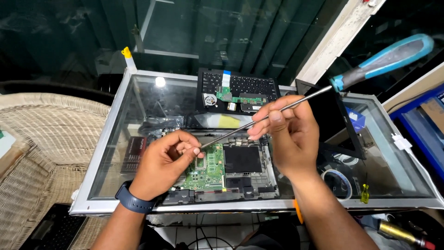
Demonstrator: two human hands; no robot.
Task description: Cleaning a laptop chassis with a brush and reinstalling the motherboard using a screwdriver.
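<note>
An opened laptop base (240, 178) with a green circuit board (208, 169) lies on a glass-topped case (111, 134). My right hand (289, 134) pinches the long metal shaft of a screwdriver (323, 90) with a blue and grey handle. The shaft slants down to the left, its tip by the board's upper edge. My left hand (162, 162), a dark watch on its wrist, rests on the board's left side with fingers pinched together at the screwdriver tip; whether it holds something small I cannot tell.
A second opened laptop part (238, 90) with a fan and keyboard lies at the back of the glass. A black panel (335, 120) stands to the right. A wicker chair (41, 153) is left; a blue bin (423, 125) right.
</note>
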